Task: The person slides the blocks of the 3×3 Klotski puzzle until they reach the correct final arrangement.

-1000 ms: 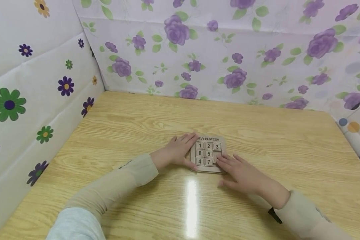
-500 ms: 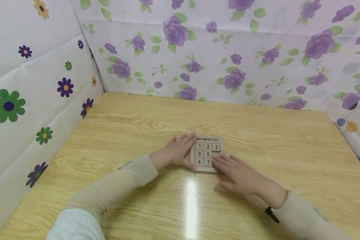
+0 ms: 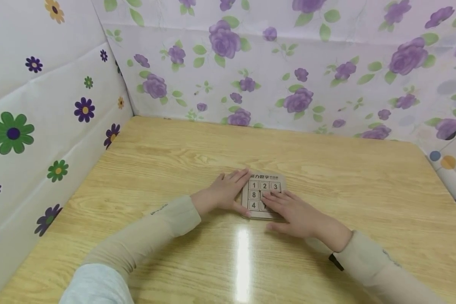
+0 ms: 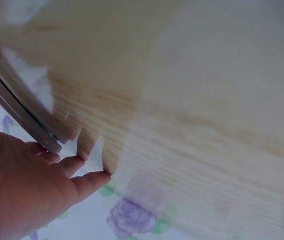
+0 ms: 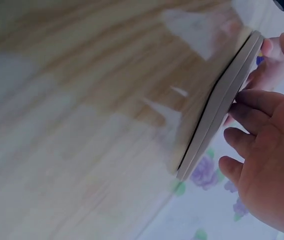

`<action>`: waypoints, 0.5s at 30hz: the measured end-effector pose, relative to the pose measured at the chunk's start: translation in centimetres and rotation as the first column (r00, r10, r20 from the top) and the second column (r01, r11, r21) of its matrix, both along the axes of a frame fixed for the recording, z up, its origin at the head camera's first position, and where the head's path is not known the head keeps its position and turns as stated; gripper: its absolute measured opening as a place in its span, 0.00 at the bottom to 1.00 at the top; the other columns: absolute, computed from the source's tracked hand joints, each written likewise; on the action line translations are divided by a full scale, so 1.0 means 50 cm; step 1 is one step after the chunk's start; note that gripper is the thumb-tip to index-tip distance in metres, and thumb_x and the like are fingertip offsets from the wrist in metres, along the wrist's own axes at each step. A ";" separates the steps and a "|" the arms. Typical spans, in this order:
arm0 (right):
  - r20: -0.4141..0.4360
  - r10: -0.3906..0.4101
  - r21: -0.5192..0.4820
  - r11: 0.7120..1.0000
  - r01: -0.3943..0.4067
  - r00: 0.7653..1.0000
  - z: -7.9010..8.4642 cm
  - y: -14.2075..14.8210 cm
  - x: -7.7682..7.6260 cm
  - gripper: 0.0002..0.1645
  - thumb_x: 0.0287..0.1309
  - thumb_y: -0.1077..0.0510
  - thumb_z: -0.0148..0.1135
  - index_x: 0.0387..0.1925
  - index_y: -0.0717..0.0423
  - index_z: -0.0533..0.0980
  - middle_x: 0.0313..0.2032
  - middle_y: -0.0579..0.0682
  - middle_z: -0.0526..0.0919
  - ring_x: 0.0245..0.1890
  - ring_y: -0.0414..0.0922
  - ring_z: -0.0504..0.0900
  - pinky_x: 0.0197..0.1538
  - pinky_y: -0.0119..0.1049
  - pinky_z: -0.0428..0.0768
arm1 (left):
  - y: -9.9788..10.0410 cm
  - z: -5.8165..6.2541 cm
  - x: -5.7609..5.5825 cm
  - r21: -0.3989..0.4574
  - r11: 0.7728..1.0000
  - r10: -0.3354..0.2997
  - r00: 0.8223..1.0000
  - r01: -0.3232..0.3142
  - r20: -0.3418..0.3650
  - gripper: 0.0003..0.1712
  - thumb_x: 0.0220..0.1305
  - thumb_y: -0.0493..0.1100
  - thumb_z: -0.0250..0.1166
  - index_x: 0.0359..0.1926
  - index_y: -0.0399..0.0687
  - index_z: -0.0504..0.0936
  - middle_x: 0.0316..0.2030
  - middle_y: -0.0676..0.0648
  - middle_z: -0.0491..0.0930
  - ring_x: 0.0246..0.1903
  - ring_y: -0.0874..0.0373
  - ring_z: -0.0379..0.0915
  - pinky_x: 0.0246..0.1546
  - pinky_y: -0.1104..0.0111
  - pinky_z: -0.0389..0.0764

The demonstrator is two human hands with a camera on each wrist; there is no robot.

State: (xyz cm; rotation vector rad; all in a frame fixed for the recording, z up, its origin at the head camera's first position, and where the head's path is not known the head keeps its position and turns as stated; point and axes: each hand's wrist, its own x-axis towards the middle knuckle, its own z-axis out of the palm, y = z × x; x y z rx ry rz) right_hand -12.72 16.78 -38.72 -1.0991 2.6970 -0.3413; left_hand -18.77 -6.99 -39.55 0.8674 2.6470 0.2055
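Observation:
A number slide puzzle [image 3: 245,195] lies flat on the table, its printed title at the far end. Tiles 1, 2, 3, 8 and 4 show, while the 7 is partly covered. My left hand [image 3: 225,192] holds the puzzle's left side, thumb at the near corner and forefinger at the far one. Extended fingers of my right hand [image 3: 298,214] rest over the middle and right tiles, hiding them; its thumb lies off the near edge. The right wrist view has the puzzle's side edge [image 5: 219,107] beside the right fingertips [image 5: 241,112].
The wooden table [image 3: 182,147] surrounds the puzzle on every side. A purple-flowered cloth [image 3: 220,76] hangs behind the table's far edge, and another flowered cloth [image 3: 53,126] runs along the left. A light streak [image 3: 242,261] reflects off the tabletop in front.
My right hand has slid left across the puzzle, its fingertips passing from the right column onto the middle one and covering the 5. The left hand keeps its place.

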 end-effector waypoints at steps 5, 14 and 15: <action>0.019 -0.042 0.004 0.999 0.041 0.999 0.000 0.024 0.000 0.43 0.62 0.38 0.55 0.70 0.58 0.59 0.70 0.53 0.60 0.72 0.57 0.54 0.72 0.58 0.48 | 0.001 0.001 -0.003 0.008 1.000 0.000 1.000 0.000 -0.008 0.71 0.41 0.77 0.65 0.76 0.49 0.39 0.76 0.48 0.35 0.74 0.48 0.35 0.71 0.45 0.44; 0.013 -0.045 -0.002 0.999 0.045 0.999 0.005 0.040 0.005 0.43 0.62 0.38 0.54 0.69 0.59 0.60 0.70 0.54 0.61 0.71 0.57 0.55 0.72 0.58 0.47 | 0.000 0.007 0.001 0.025 1.000 -0.007 1.000 0.007 -0.006 0.69 0.43 0.75 0.66 0.75 0.47 0.41 0.76 0.46 0.37 0.74 0.47 0.37 0.71 0.44 0.44; 0.007 -0.038 -0.004 0.999 0.038 0.999 0.006 0.038 0.006 0.43 0.62 0.38 0.54 0.69 0.60 0.60 0.70 0.55 0.61 0.71 0.57 0.55 0.72 0.58 0.48 | 0.000 0.009 0.002 0.029 1.000 -0.010 1.000 0.010 -0.005 0.70 0.43 0.75 0.66 0.75 0.46 0.41 0.76 0.46 0.37 0.74 0.46 0.37 0.71 0.44 0.44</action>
